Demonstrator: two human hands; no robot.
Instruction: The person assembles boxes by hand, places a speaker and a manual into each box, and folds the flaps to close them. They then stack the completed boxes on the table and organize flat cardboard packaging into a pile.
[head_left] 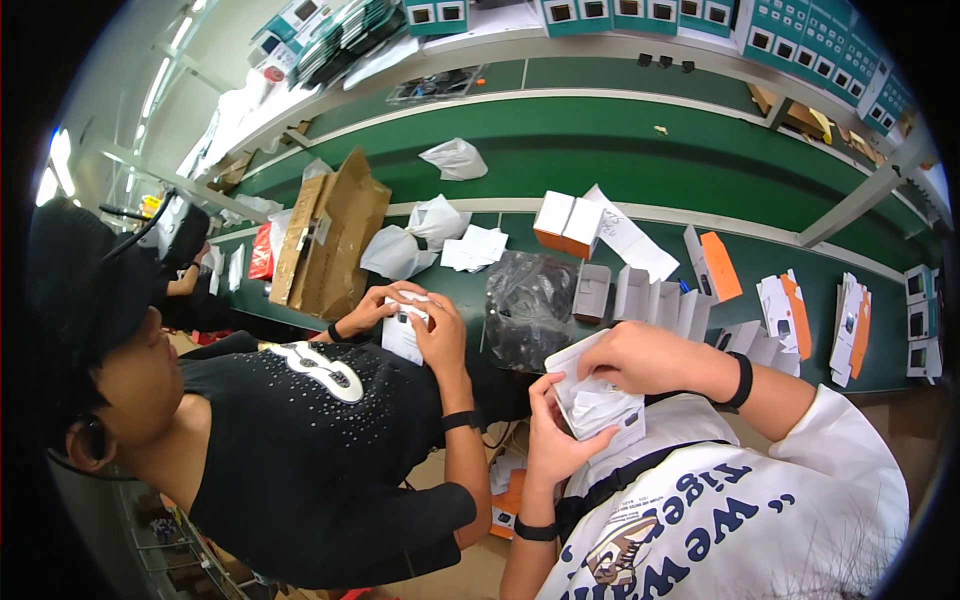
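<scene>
- While my left hand point(560, 452) is gripping the small white box point(628, 428) around its near side, my right hand point(652, 358) is bending its fingers into the open mouth; I cannot tell whether they are pinching anything.
- I am holding the box just in front of me, off the surface point(465, 283) and tilted, with its flap standing open.
- White, crinkled contents point(595, 408) are already sitting inside, so I am judging it at least partly filled; the flap is not yet closing the mouth.
- Toward one o'clock from it, several open boxes point(632, 295) are standing in a row, looking unfilled from here.
- Toward two o'clock, orange-and-white cartons point(785, 315) are standing bundled, apparently flat and unassembled.
- Toward twelve o'clock, two white-and-orange boxes point(568, 222) are sitting together, seemingly closed; their contents are staying hidden.
</scene>
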